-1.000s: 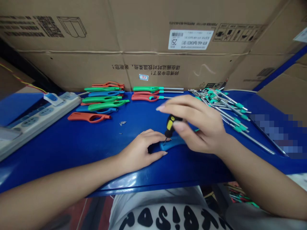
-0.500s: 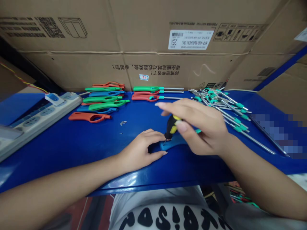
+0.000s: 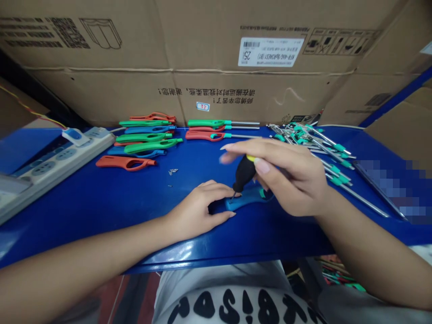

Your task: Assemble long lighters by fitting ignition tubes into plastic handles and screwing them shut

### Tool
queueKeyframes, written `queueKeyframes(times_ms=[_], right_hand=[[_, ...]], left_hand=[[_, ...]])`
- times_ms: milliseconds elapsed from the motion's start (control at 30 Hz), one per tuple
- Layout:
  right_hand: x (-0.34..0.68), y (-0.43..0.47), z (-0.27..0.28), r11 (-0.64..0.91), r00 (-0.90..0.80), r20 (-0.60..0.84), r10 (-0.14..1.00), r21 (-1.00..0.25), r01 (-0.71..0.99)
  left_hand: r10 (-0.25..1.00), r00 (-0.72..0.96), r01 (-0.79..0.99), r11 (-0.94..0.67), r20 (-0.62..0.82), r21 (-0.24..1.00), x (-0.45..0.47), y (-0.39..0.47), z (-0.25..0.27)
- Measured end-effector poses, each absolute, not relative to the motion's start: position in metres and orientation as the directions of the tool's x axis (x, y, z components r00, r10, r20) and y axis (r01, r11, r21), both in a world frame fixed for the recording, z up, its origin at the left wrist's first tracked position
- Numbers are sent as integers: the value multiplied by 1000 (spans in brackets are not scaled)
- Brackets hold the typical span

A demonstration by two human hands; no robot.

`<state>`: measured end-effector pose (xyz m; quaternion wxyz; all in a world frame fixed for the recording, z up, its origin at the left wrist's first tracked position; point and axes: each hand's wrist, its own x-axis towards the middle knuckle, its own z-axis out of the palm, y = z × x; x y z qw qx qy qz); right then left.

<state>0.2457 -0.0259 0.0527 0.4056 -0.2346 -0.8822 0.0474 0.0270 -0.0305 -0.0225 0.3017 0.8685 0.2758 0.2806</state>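
Note:
My right hand [image 3: 286, 175] is closed on a black-and-yellow screwdriver [image 3: 243, 173], pinching the top of its handle. The screwdriver leans a little to the right, its tip at the near-left end of a blue gas lighter [image 3: 248, 198] that lies flat. My left hand [image 3: 202, 204] rests on the table, thumb and fingers closed around the two sides of that same end. Part of the lighter is hidden behind my right hand. Several small screws [image 3: 173, 171] lie beyond my left hand, with a single screw [image 3: 170, 186] closer to it.
Red, green and blue lighter shells [image 3: 126, 163] lie stacked at the back left. Beside them are a green lighter and a red lighter [image 3: 205, 135] with metal tubes. Lighter tube parts [image 3: 334, 168] are heaped at the right. A power strip [image 3: 57, 164] lies left; cardboard [image 3: 205, 54] stands behind.
My right hand has turned slightly and shifted right on the screwdriver, so more of its black side faces me. My left hand and the lighter stay in place.

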Motion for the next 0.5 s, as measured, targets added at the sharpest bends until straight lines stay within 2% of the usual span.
queueKeyframes(times_ms=[33, 100, 233, 300, 367, 500], right_hand=[[244, -27, 53, 880, -551, 691, 468, -312, 357], [242, -29, 53, 883, -534, 711, 458, -294, 365], [240, -36, 55, 841, -550, 735, 396, -50, 539], [239, -39, 56, 815, -569, 729, 381, 27, 579], [238, -39, 56, 828, -563, 724, 399, -20, 561], [234, -38, 55, 874, -548, 698, 461, -252, 415]], left_hand=[[648, 692, 310, -663, 317, 681, 27, -30, -22], [648, 690, 308, -667, 324, 678, 27, -31, -23], [647, 681, 306, -676, 342, 670, 27, -31, -24], [649, 677, 305, -676, 346, 671, 28, -31, -24], [656, 675, 311, -669, 339, 675, 28, -31, -24], [663, 681, 333, -657, 310, 676, 27, -32, -23]])
